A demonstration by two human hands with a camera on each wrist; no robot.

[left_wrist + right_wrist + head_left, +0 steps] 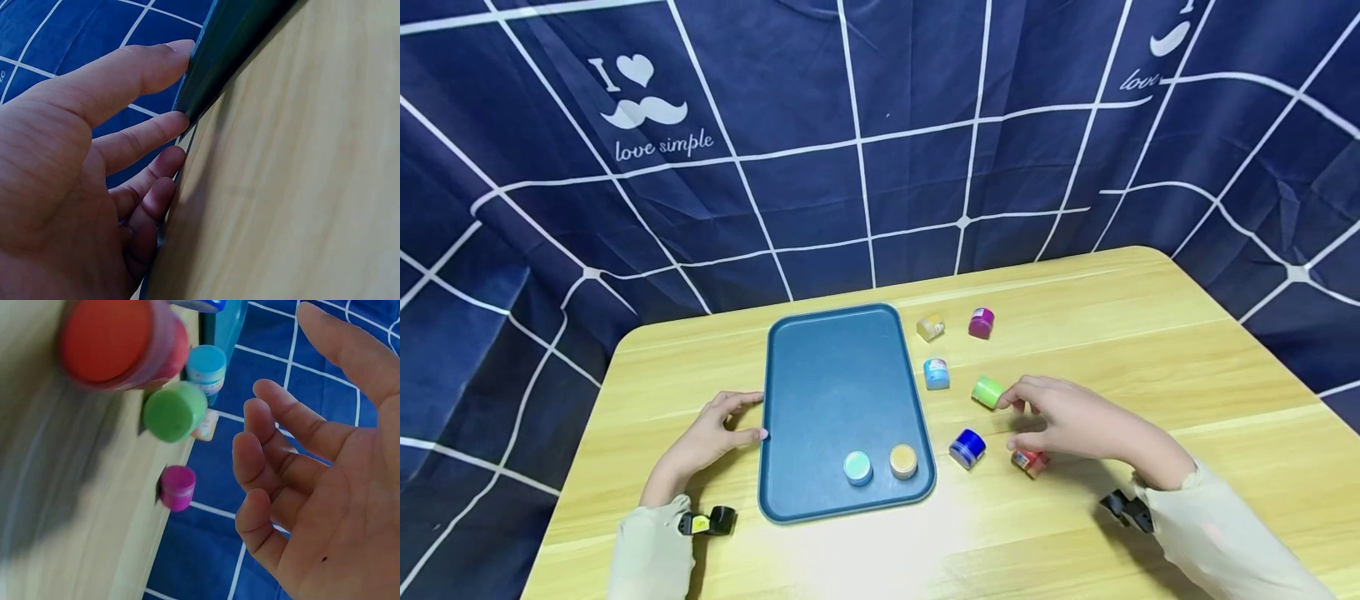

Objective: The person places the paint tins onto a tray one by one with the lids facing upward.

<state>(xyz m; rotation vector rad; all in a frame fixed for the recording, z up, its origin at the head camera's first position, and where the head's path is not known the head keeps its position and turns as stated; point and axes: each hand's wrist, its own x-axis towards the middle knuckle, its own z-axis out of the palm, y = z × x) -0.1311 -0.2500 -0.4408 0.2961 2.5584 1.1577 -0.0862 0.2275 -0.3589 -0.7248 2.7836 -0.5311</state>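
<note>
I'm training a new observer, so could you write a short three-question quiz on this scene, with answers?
1. How many jars stand on the tray?
2. True or false: the left grip touches the tray's edge.
3. Which two jars are nearest the right grip?

Key
1. Two: the mint-topped jar and the tan-topped jar.
2. True.
3. The green jar and the red jar.

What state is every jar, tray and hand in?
Tray: lying flat
Teal jar: upright
Orange jar: upright
Light blue jar: sideways
Green jar: sideways
Dark blue jar: sideways
Red jar: sideways
Magenta jar: sideways
Yellowish jar: sideways
Left hand: touching tray
Right hand: holding nothing
</note>
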